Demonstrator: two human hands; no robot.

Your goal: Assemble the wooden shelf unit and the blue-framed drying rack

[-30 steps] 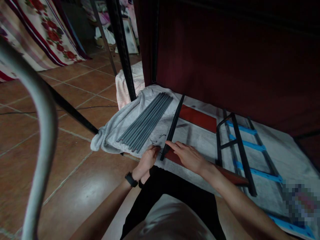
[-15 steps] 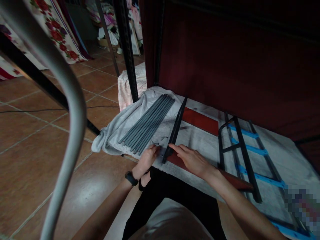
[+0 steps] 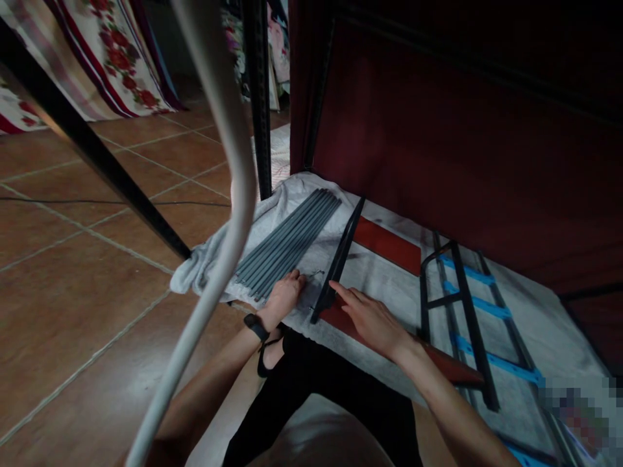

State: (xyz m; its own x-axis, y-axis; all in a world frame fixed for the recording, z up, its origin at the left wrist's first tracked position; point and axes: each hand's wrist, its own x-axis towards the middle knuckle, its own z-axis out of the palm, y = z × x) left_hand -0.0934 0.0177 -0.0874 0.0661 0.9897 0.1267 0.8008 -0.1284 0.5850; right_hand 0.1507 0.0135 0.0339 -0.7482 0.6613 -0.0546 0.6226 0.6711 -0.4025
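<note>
Work seems to be at steadying the black bar [image 3: 341, 253] at twelve o'clock, your right grip [image 3: 372, 319] straight-fingered against it, grasping nothing, while your left grip [image 3: 285, 295] curls, contents impossible to tell, by tiny fasteners [image 3: 317, 273] that call for careful pinching, grey rods [image 3: 292, 243] at eleven, white tube [image 3: 242, 207] obstructing ten.

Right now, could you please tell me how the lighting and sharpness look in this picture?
Head view: dim, with soft glare on the tiled floor; head view: maroon panel fading nearly to black at upper right; head view: white tube slightly soft, small pieces by the left hand too indistinct to identify, lower-right patch pixelated.
</note>
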